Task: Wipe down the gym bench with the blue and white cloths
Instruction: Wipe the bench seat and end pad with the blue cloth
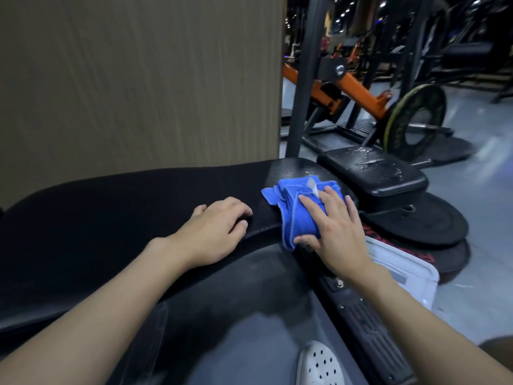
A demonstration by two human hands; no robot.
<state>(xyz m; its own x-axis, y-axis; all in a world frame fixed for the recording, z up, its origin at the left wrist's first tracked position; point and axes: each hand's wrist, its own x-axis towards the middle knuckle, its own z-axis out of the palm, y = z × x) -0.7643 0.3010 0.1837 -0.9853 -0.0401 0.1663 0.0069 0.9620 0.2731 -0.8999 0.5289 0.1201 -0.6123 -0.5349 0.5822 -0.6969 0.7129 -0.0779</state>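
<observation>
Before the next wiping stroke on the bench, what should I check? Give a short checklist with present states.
1. Blue cloth under right hand: ok, fingers press flat on it.
2. Left hand steadies bench pad: ok, it rests there.
3. Small seat pad dry: not ok, droplets show on it.
4. White cloth within reach: cannot tell, none in view.
5. Blue cloth spread flat: not ok, it is bunched.
</observation>
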